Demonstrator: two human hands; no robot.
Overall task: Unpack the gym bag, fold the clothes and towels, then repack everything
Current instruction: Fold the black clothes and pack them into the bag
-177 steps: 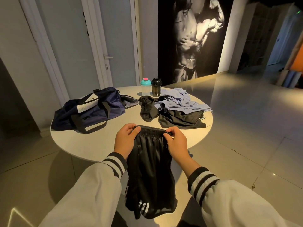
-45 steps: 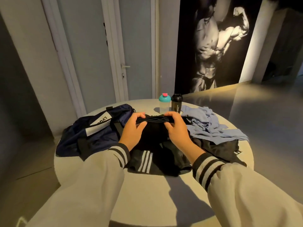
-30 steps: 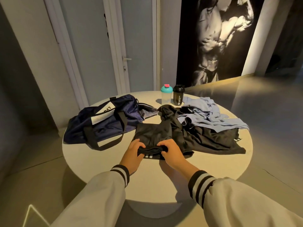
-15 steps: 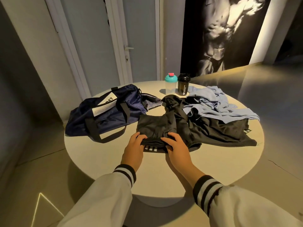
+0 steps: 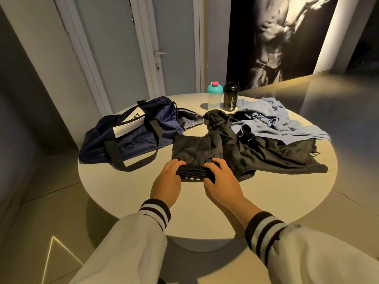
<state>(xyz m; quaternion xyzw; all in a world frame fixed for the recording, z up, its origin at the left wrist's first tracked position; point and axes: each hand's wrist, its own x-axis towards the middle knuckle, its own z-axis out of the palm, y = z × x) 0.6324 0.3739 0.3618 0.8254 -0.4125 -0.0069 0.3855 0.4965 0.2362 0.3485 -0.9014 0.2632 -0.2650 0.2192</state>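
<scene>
Black fabric, the shorts (image 5: 194, 152), lies folded on the round pale table (image 5: 266, 191), near its middle and directly in front of you. White stripes show at the near edge of the fold.

Your left hand (image 5: 167, 181) grips the near left corner of the shorts, with the fingers curled over the bunched waistband. Your right hand (image 5: 221, 181) grips the near right corner in the same way, fingers bent over the top of the fabric. Both hands rest low, at the table surface. Striped cuffs (image 5: 155, 212) of pale sleeves cover both wrists.

The navy gym bag (image 5: 131, 136) lies slumped at the left of the table, just beside the shorts, with its mouth open towards the centre. A second black garment (image 5: 276, 154) is spread unfolded to the right, touching the shorts. A light blue garment (image 5: 272, 121) lies crumpled on top of its far part.

Two shaker bottles stand upright side by side at the far edge: a clear one with a teal lid (image 5: 214, 96) and a black one (image 5: 231, 97).
</scene>
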